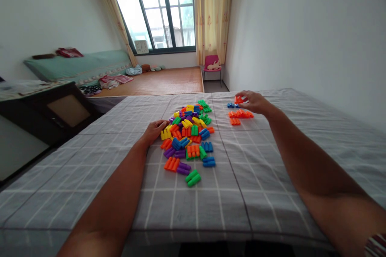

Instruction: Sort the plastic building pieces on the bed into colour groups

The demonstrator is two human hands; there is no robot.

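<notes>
A heap of plastic blocks (186, 131) in orange, yellow, green, blue and purple lies on the grey checked cloth (181, 209). My left hand (155, 130) rests at the heap's left edge, beside a yellow block (165, 133); what its fingers hold, if anything, is hidden. Over to the right, my right hand (251, 101) pinches an orange block (238, 100) just above some blue blocks (231, 105). Nearer than these lie a row of orange blocks (241, 114) and a single orange piece (235, 121).
A dark cabinet (66, 108) stands at the left. Beyond the cloth are a low bed platform (169, 80) with clothes, a pink chair (212, 63) with a soft toy, and a window. A white wall (301, 36) runs along the right.
</notes>
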